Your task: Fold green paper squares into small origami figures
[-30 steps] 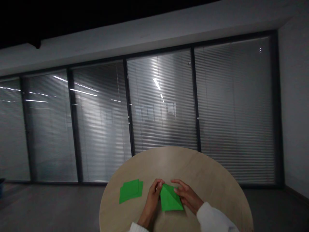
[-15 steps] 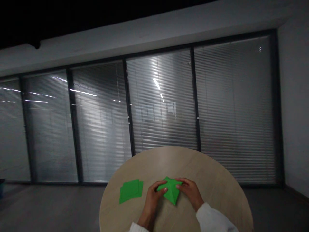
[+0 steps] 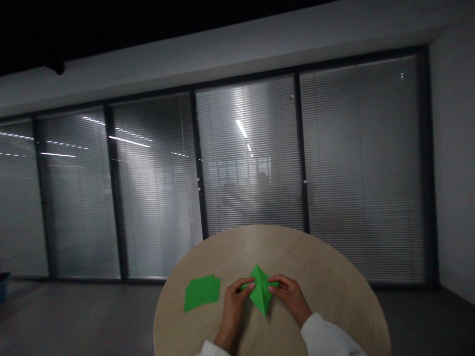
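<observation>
A green sheet of folded paper (image 3: pixel 261 291) is held between both hands above the round table, creased down its middle with pointed ends at top and bottom. My left hand (image 3: pixel 236 296) pinches its left side between thumb and fingers. On the opposite side, my right hand (image 3: pixel 288 292) grips the right corner the same way. Some fingertips are hidden behind the paper.
Green paper squares (image 3: pixel 202 292) lie overlapping on the left part of the round wooden table (image 3: pixel 326 277). Behind it stands a glass partition with blinds (image 3: pixel 252 163). A dark bin (image 3: pixel 3 287) is at the far left edge.
The green paper's upper point has risen and the sheet looks narrower, its sides drawn in toward the central crease. Both hands keep their pinch and have shifted only slightly.
</observation>
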A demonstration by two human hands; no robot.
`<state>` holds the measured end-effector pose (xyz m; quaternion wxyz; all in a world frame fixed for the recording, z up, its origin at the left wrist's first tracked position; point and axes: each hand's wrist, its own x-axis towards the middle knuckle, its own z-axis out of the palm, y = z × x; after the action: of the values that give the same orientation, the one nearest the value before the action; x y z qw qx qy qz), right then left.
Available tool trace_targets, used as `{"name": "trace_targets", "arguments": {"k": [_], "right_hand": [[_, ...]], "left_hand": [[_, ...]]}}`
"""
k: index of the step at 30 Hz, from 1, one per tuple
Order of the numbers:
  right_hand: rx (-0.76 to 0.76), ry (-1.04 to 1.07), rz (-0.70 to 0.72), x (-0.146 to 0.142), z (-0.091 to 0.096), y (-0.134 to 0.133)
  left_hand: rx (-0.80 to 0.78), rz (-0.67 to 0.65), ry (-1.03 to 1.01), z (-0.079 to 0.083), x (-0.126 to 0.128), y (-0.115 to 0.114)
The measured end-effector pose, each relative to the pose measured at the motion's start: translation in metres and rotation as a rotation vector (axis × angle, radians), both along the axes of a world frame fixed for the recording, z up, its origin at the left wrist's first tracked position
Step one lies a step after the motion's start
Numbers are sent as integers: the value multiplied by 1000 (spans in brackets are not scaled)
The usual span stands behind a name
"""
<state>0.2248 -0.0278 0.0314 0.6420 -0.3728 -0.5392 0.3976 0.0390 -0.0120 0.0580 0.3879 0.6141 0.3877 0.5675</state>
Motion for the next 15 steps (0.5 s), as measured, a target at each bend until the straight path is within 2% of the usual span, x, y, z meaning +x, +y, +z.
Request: {"name": "trace_targets", "arguments": {"k": [3, 9, 15], "right_hand": [[-14, 4, 5, -3, 2, -1], [63, -26, -108, -5, -2, 3], [51, -49, -52, -11, -4, 3]], "left_hand": [[-18, 9, -21, 0, 2, 0], [-20, -17, -76, -10, 9, 3], [119, 146, -30, -19, 13, 11]]}}
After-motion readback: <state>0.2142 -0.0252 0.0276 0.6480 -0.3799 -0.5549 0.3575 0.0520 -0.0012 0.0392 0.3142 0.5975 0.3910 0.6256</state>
